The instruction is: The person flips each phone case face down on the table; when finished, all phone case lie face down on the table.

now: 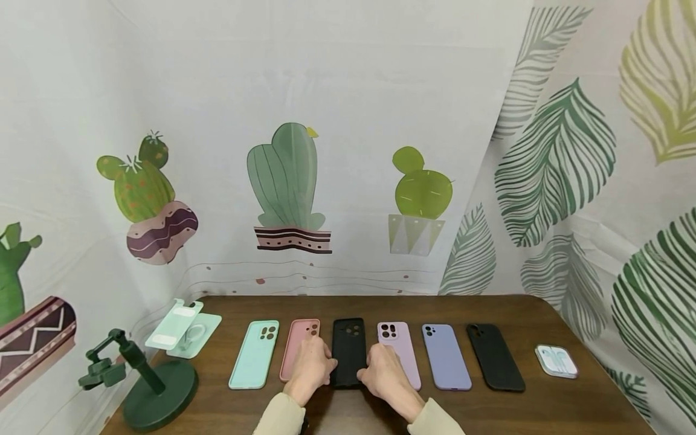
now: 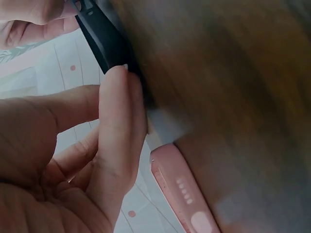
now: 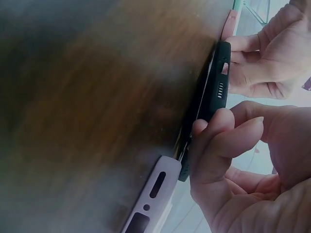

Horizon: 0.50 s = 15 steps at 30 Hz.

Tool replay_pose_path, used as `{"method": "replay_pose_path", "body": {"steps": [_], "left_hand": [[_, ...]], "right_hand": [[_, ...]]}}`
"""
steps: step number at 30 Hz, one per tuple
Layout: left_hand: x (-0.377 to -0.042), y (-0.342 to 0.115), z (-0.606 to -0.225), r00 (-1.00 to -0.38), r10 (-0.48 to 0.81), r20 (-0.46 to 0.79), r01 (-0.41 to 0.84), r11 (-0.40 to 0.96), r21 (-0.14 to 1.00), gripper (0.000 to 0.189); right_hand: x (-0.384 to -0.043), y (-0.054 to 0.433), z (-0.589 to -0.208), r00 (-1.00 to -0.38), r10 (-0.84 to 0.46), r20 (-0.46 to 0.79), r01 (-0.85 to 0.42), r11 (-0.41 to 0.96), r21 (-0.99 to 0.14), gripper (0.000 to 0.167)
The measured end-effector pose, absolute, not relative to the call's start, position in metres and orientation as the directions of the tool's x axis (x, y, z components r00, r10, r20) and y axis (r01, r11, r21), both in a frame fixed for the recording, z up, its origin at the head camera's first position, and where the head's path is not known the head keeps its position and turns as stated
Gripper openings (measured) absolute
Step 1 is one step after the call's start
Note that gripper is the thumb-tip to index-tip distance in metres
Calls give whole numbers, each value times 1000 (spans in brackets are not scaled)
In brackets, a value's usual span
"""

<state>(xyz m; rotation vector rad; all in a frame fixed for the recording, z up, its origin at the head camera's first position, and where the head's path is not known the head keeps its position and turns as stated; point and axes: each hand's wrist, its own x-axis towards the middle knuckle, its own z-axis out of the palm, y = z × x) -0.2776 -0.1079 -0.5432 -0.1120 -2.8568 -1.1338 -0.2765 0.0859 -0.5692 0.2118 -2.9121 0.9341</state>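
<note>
A black phone case (image 1: 348,356) lies in the middle of a row of phone cases, with its camera cutouts at the far end. My left hand (image 1: 311,367) grips its near left corner between thumb and fingers, beside a pink phone case (image 1: 298,341). On the opposite side my right hand (image 1: 387,374) pinches the near right corner, partly covering a pale lilac phone case (image 1: 399,336). In the right wrist view the black case's near edge (image 3: 221,90), with slots in it, shows between both hands. Whether that edge is raised off the wood I cannot tell.
A mint phone case (image 1: 254,356) lies at the row's left end. Rightward are a lavender case (image 1: 446,356), another black case (image 1: 495,357) and boxed white earphones (image 1: 557,360). A dark green stand (image 1: 157,396) and a mint folding stand (image 1: 185,329) occupy the left of the brown table (image 1: 511,417).
</note>
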Motion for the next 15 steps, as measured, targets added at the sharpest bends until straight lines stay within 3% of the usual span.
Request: {"method": "replay_pose_path", "body": {"steps": [5, 15], "left_hand": [[-260, -100, -518, -986, 52, 158, 148, 709, 689, 35], [-253, -94, -504, -997, 16, 78, 67, 700, 711, 60]], "right_hand": [[-276, 88, -570, -988, -107, 107, -150, 796, -586, 41], [-279, 92, -577, -975, -96, 200, -197, 791, -579, 33]]}}
